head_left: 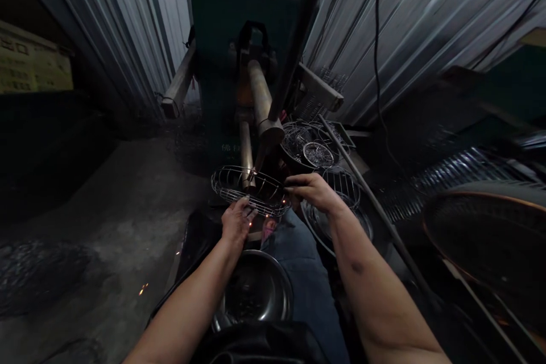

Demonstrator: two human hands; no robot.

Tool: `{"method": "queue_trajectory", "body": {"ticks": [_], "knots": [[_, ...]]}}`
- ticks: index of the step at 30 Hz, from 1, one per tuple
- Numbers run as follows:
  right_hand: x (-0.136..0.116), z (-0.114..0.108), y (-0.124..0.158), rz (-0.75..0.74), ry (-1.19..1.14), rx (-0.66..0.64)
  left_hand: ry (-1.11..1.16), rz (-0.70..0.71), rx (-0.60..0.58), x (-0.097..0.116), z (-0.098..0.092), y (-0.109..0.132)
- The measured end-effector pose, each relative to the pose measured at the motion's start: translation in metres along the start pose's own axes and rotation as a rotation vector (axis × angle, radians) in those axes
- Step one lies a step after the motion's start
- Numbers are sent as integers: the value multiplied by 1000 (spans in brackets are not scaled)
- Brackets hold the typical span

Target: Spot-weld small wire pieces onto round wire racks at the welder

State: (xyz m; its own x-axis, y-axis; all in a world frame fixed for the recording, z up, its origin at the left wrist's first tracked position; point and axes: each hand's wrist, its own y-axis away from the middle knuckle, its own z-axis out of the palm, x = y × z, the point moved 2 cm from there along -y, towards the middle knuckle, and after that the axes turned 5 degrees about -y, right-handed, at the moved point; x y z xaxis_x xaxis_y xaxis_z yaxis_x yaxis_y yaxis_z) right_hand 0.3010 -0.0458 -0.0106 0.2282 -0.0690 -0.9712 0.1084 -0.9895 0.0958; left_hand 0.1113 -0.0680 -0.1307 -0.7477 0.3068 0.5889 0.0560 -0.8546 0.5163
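An oval wire basket (226, 190) sits at the lower arm of a dark green machine (217, 57), between the machine's metal electrodes (248, 153). My left hand (239, 219) is closed on the basket's near rim. Above the basket's right end, my right hand (310, 189) is pinched, with thumb and fingers together; what is between the fingertips is too small and dark to make out. Small orange sparks fly just below the basket and near the floor at the left.
A steel bowl (256, 290) rests by my lap. To the right are containers of round wire parts (318, 153), a long metal rod (367, 187) and a large round fan-like frame (482, 196). A yellow box (34, 65) stands at far left. Corrugated sheeting (128, 17) lies behind.
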Motion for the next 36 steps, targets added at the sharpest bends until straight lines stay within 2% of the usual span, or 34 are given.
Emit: {"method": "queue_trajectory", "body": {"ticks": [8, 14, 19, 22, 26, 30, 32, 34, 35, 36], "knots": [[-10, 31, -24, -51, -51, 33, 62, -56, 43, 3, -2, -7], [-11, 32, -35, -64, -5, 65, 24, -116, 67, 7, 4, -6], [-9, 26, -26, 59, -29, 16, 27, -117, 58, 7, 3, -4], [-14, 26, -20, 35, -42, 1, 51, -159, 19, 6, 3, -1], [-24, 39, -26, -46, 9, 9, 56, -188, 5, 8, 3, -2], [-29, 51, -36, -30, 32, 30, 30, -220, 24, 10, 5, -5], [-27, 48, -35, -15, 16, 31, 11, -225, 20, 11, 4, -3], [-20, 36, -31, -10, -32, 31, -100, -206, 30, 13, -2, 0], [-15, 28, -27, -9, -71, 30, -210, -139, 45, 16, -7, 3], [-8, 19, -23, 1, -114, 25, -345, -11, 55, 20, -13, 5]]}}
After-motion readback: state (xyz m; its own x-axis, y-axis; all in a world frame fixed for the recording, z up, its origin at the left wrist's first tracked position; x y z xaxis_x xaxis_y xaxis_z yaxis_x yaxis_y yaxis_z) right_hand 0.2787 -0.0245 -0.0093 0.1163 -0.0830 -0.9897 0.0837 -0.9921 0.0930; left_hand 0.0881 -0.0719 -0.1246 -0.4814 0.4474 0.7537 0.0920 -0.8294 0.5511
